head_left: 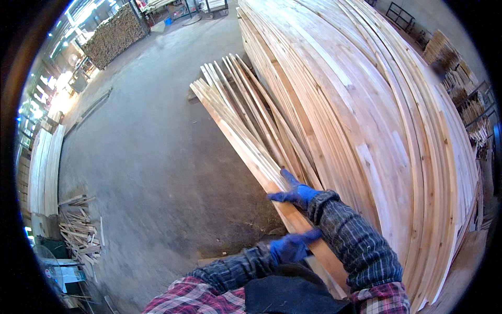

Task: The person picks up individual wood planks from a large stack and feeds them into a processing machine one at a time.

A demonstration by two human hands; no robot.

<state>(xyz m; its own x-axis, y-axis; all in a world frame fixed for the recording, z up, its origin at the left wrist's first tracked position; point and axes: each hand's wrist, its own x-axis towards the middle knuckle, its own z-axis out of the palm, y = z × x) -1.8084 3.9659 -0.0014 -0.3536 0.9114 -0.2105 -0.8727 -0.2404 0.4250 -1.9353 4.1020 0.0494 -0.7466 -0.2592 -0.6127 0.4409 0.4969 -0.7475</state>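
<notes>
My right hand (pixel 299 193), in a blue glove, straddles a long wooden board (pixel 297 219) at the near end of a narrow row of boards. Its thumb lies over the board's left side while the fingers reach across the top. Lower down, my left hand (pixel 290 247), also blue-gloved and smeared by motion, touches the same board's left edge with its fingertips; how its fingers are bent is unclear. Several thin boards (pixel 243 99) fan out beyond my hands, leaning close to the big stack. The board's near end passes beneath my right forearm.
A tall stack of long planks (pixel 334 104) fills the right side. Grey concrete floor (pixel 146 152) stretches to the left. Scrap wood pieces (pixel 81 233) lie in a heap at the left, near a pile of pale boards (pixel 46 170). A large wood stack (pixel 116 35) stands far back.
</notes>
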